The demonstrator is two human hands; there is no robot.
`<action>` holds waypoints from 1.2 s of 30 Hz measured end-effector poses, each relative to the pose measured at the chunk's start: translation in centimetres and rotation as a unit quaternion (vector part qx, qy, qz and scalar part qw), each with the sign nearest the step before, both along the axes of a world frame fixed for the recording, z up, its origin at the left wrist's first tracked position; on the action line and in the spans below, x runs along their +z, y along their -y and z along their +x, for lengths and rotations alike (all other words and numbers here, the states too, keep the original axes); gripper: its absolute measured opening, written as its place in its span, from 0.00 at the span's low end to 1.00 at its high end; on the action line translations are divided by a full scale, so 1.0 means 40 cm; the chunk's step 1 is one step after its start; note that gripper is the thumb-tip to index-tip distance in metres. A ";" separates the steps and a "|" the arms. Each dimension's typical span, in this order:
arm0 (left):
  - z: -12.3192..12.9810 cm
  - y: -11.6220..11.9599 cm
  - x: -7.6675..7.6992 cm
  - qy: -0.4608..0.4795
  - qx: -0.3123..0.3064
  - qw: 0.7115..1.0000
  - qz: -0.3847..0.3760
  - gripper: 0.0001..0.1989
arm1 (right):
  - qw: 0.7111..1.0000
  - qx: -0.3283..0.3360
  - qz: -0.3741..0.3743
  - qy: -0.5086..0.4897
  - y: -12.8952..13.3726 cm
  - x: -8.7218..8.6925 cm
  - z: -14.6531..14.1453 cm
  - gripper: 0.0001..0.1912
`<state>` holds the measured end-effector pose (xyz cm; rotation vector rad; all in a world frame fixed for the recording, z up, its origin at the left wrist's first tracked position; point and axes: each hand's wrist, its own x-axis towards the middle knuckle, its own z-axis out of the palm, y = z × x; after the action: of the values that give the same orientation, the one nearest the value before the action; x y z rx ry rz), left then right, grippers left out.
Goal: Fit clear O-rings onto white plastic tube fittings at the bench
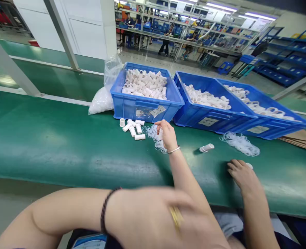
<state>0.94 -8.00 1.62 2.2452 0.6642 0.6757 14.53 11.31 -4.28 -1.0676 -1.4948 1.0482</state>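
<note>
Close to the camera, my left hand (153, 218) stretches across the bottom of the view with a dark braided bracelet and a gold ring. Motion smears its fingers, so I cannot see what they do. My right hand (167, 135), with a silver bangle, has its fingers closed around a short white plastic tube (161, 134). It is over a pile of thin clear rings (150, 132) on the green work surface (64, 145). Just left of the rings lie several white tubes (139, 137); one stands upright.
Behind stand blue bins (147, 109) full of white tubes, beside a plastic bag (102, 100). To the right are a flanged tube (206, 148), another ring pile (242, 143) and a co-worker's hand (243, 174) near a white piece. Cardboard (303, 140) lies far right.
</note>
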 end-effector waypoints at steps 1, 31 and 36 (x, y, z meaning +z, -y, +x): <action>-0.022 -0.045 -0.006 -0.011 0.042 0.999 0.032 0.15 | 1.000 -0.001 0.003 0.023 -0.008 -0.009 -0.002 0.23; -0.149 -0.393 -0.286 0.290 0.346 0.854 -0.258 0.19 | 0.835 0.028 0.151 0.529 0.040 -0.106 -0.082 0.12; -0.154 -0.386 -0.285 0.158 0.329 0.913 -0.181 0.16 | 0.881 -0.040 0.166 0.442 0.032 -0.110 -0.051 0.10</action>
<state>-5.23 7.42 -9.79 1.5041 1.2761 1.1036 12.49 10.01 -8.70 -1.4192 -2.2144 0.1749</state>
